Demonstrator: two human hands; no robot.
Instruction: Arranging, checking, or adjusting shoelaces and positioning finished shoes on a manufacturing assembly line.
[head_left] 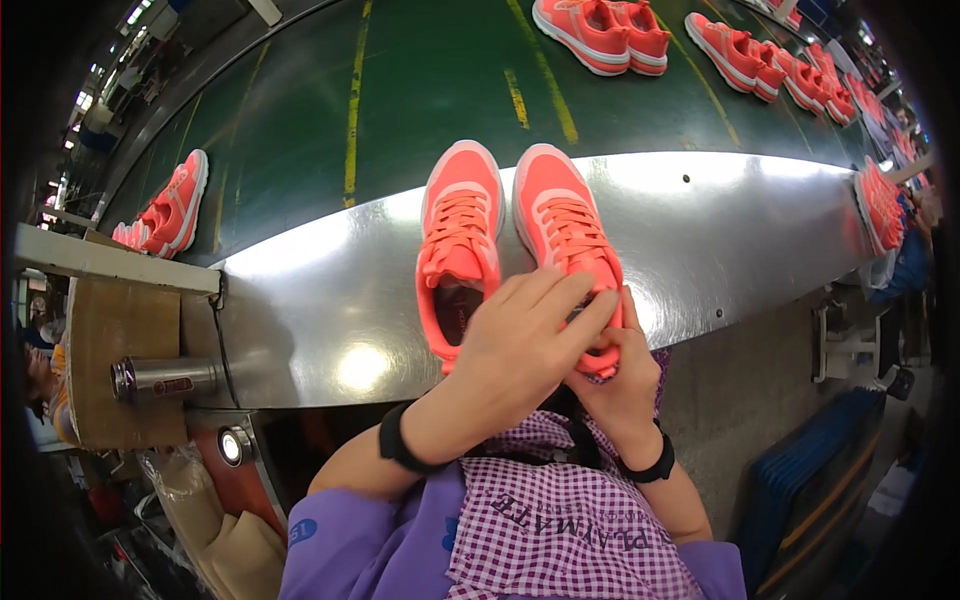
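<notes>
Both hands grip the right coral sneaker [570,240] at its heel on the steel ledge [720,250]: left hand [525,340] over the opening, right hand [622,385] beneath. Its mate, the left sneaker [458,235], stands just beside.

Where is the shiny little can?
In the head view, the metal can lies on its side at the left, on a brown board beside the steel table, left of the left hand.

Two shoes [505,240] side by side on ledge [720,230]
</notes>
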